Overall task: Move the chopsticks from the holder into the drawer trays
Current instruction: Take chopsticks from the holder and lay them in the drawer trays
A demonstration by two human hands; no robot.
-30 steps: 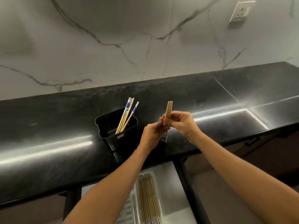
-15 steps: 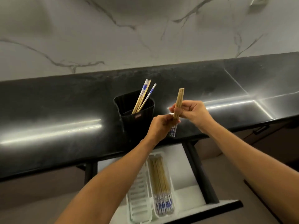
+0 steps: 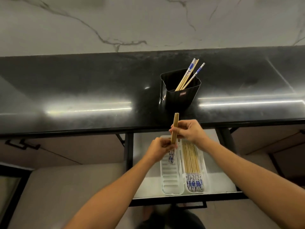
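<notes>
A small bundle of bamboo chopsticks (image 3: pixel 175 123) with blue-and-white patterned ends stands nearly upright above the open drawer. My right hand (image 3: pixel 189 132) grips its upper part and my left hand (image 3: pixel 160 150) grips lower down. The black holder (image 3: pixel 179 95) stands on the dark counter with three chopsticks (image 3: pixel 189 75) leaning in it. In the drawer lie two white trays: the left tray (image 3: pixel 170 179) has nothing lying in it, the right tray (image 3: pixel 205 171) holds several chopsticks (image 3: pixel 191 164) laid lengthwise.
The black counter (image 3: pixel 82 96) runs across the view under a marble wall. The open drawer (image 3: pixel 219 182) has a black front edge and black frame rails on either side. Closed cabinet fronts with black handles flank it.
Both hands, still holding the bundle, have come down from counter level to above the drawer trays. My view has tilted downward, showing the whole drawer.
</notes>
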